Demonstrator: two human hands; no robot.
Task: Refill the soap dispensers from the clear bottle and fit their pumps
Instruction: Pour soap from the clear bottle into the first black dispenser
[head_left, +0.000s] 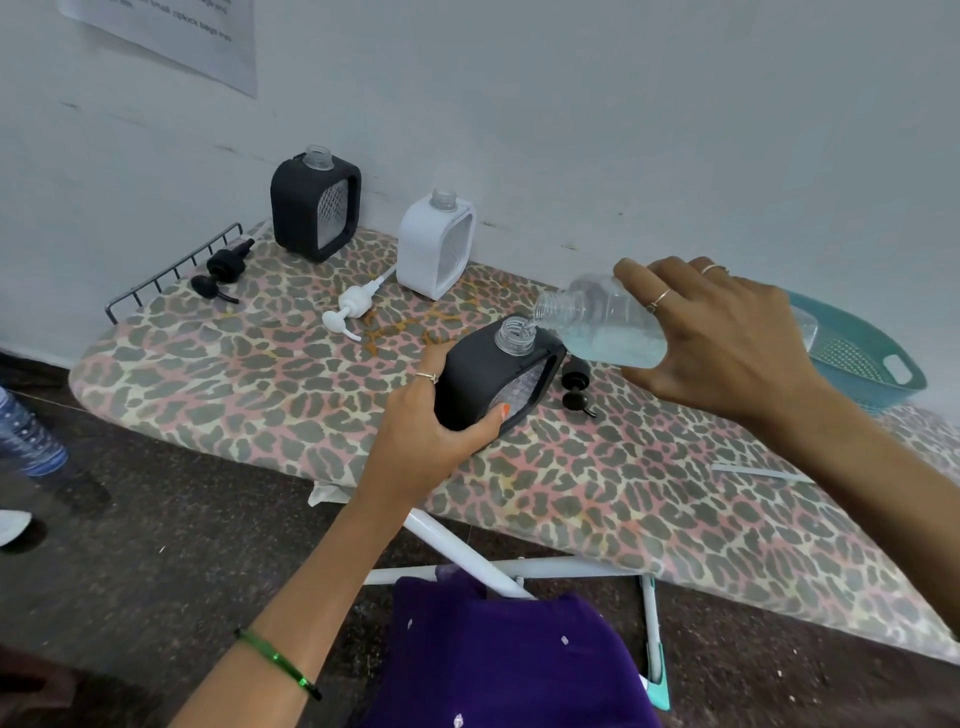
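Left hand (431, 415) of mine gripped the near black dispenser (493, 379); my right hand (727, 332), clasping the clear bottle (602, 327), tipped it over that neck.

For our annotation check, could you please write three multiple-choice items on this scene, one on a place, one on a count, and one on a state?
1. Where does the white pump lie?
A. On the board in front of the white dispenser
B. Inside the teal basket
C. On the floor

2. How many dispenser bodies are in view?
A. Two
B. Three
C. Five

3. What is the clear bottle doing?
A. Standing upright and capped
B. Lying on the ironing board
C. Tilted, mouth at the neck of the near black dispenser

Answers:
1. A: it lies on the patterned cover, near the white dispenser.
2. B: the far black dispenser, the white one and the near black one.
3. C: the right hand tips it while the left hand grips the dispenser.
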